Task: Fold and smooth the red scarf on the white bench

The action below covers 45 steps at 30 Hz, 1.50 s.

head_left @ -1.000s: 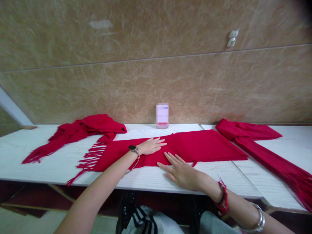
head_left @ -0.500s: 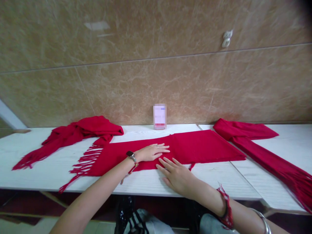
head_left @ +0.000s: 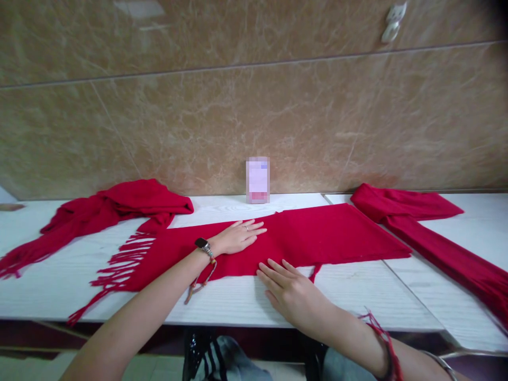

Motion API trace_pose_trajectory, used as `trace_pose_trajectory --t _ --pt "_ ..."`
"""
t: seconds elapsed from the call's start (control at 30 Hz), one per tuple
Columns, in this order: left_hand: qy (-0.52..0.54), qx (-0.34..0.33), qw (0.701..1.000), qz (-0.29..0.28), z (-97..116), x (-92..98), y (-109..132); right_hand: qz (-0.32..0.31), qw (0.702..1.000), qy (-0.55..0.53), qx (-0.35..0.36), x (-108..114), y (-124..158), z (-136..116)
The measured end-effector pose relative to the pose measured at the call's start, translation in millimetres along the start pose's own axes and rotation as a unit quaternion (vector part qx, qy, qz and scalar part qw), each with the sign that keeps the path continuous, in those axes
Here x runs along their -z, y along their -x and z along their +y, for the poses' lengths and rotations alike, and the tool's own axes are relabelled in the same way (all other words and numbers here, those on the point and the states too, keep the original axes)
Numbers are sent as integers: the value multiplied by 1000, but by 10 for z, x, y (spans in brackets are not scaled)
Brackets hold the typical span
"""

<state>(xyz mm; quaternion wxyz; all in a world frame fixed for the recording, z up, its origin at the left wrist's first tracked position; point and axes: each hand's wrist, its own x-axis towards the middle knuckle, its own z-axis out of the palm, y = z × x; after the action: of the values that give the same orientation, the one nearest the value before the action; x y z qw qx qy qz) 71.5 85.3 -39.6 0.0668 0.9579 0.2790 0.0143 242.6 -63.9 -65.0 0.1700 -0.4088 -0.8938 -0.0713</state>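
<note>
A red fringed scarf (head_left: 333,235) lies folded lengthwise across the white table, its tassels spread toward the left. My left hand (head_left: 238,236) rests flat on the scarf's middle, fingers extended, with a ring on one finger and a dark watch at the wrist. Lower and to the right, my right hand (head_left: 288,288) lies palm down with fingers stretched. Its fingertips touch the scarf's near edge, while the palm is over the bare tabletop. Neither hand grasps anything.
On the left a crumpled red scarf (head_left: 130,198) lies against the wall. Another red scarf (head_left: 420,233), folded over at an angle, is on the right. A phone-like object (head_left: 257,180), blurred, stands at the wall. The white tabletop (head_left: 222,312) has a seam to the right.
My left hand has slid slightly left and away from the right hand, its fingers a little more spread. The camera view has shifted closer and lower. The scarf keeps its shape.
</note>
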Motion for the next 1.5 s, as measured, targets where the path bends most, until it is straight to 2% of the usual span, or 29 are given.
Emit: trace_pose_trajectory --t 0.23,0.33,0.5,0.7,0.87,1.03,1.23,1.4,1.5 --pt "-39 144 989 7 -386 -41 16 -16 1000 11 12 93 -21 5" --pt "-42 144 988 22 -406 -49 43 -34 999 24 16 184 -74 -17" --pt "-44 118 988 90 -406 -63 111 -61 995 74 17 271 -227 -107" --pt "-37 118 984 131 -624 15 306 -83 987 136 17 326 -505 -311" --pt "-37 113 988 100 -748 124 390 -101 985 134 36 278 -725 -515" --pt "19 129 988 78 -771 205 377 -87 987 131 42 122 -848 -576" --pt "90 174 979 50 -863 238 397 -57 986 146 48 39 -891 -589" --pt "152 165 974 14 -968 244 340 -48 986 153 54 -11 -892 -606" --pt "189 157 969 11 -1032 232 283 -46 986 154 53 -31 -889 -607"
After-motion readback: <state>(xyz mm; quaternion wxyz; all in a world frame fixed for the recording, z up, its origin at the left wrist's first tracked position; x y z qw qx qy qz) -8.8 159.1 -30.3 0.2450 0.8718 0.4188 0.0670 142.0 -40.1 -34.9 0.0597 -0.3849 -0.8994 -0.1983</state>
